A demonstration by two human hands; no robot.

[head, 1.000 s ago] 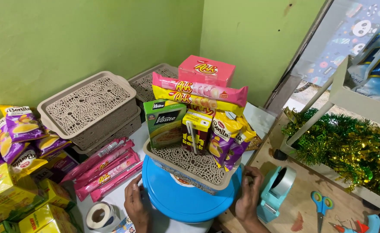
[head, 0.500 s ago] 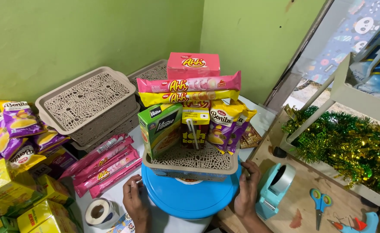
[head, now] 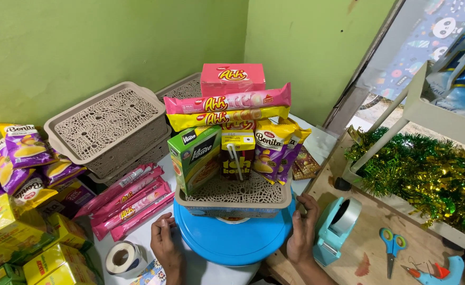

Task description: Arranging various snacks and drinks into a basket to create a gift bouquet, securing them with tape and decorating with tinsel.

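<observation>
Both hands rest open-fingered on a blue turntable's rim, left hand and right hand steadying the turntable beneath a snack-filled basket on the desk.

Two bare hands, no sleeves

- The round turntable sits at lower centre of the frame, with a lattice basket on it.
- Snack packs stand stacked in the basket.
- The left hand touches the turntable's left edge; the right hand touches its right edge.
- Stacked empty baskets lie at upper left, behind long wafer packs.
- A tape roll lies at lower left.
- A tape dispenser stands just right of the right hand, with scissors further right.
</observation>
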